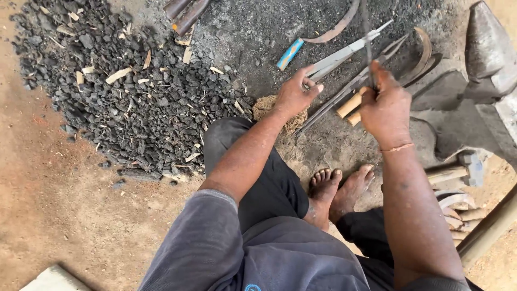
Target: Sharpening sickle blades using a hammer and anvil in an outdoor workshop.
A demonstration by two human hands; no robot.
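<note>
Right hand clamped around a thin dark metal rod, held upright, far end toward the ash bed, probably to keep skin away from heat. Left hand resting fingers-together on long tongs lying on the ground, steadying them. Charcoal heap left; anvil far right, within reach.

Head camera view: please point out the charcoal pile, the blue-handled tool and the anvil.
charcoal pile (124, 91), head view, middle of the black heap.
blue-handled tool (290, 54), head view, on its blue handle.
anvil (487, 54), head view, on its grey upper body at the right.
</note>
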